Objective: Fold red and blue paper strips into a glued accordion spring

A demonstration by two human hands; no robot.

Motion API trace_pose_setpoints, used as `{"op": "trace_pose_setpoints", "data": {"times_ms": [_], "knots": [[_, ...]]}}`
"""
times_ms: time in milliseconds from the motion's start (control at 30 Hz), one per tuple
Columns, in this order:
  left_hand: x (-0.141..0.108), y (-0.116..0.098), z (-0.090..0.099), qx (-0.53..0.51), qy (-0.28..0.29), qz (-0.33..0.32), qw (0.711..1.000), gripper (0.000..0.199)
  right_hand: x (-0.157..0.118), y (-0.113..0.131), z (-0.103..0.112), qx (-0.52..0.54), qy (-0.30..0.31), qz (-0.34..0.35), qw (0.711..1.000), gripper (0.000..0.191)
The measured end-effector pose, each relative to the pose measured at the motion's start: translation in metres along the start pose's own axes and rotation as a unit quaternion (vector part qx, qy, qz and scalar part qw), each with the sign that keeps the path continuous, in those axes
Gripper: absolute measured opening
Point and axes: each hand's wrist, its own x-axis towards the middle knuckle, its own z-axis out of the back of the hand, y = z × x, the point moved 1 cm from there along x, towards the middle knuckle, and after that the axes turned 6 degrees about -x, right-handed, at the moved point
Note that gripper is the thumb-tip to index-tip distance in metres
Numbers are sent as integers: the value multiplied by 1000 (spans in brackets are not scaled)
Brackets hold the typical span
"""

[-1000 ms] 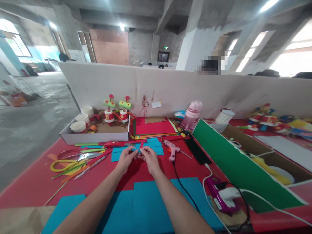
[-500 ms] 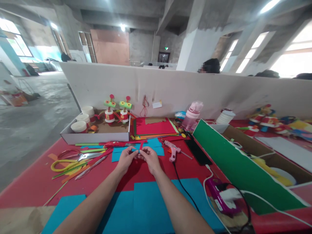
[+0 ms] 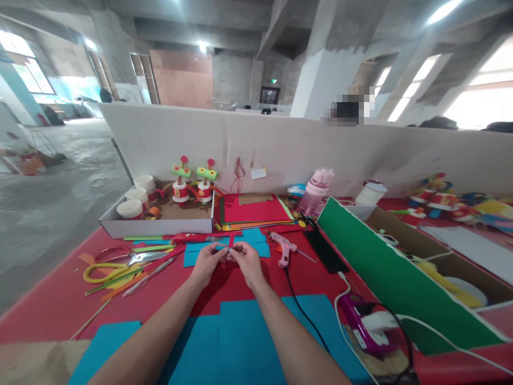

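Head-worn view, forward and down over table (image 3: 136,307)

1. At my fingers (image 3: 240,251), a matt red paper strip (image 3: 231,240).
2. Near me, smooth matt blue paper (image 3: 242,334).
3. Left, shiny metal scissor blades (image 3: 146,257).
4. Right, a pink plastic glue gun (image 3: 285,249) and glossy black phone (image 3: 324,250).
5. Far, a translucent plastic bottle (image 3: 316,191).

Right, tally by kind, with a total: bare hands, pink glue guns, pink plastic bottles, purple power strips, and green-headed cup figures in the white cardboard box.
Bare hands: 2
Pink glue gun: 1
Pink plastic bottle: 1
Purple power strip: 1
Green-headed cup figures: 2
Total: 7
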Motion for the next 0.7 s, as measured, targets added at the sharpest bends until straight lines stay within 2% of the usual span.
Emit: {"op": "trace_pose_setpoints", "data": {"times_ms": [333,700], "knots": [[2,1,3,23,-4,-20,1000,28,-1,5,1,20,13,-19,1000,28],[2,-1,2,39,0,-15,999,28,-1,3,2,51,29,-76,995,34]]}}
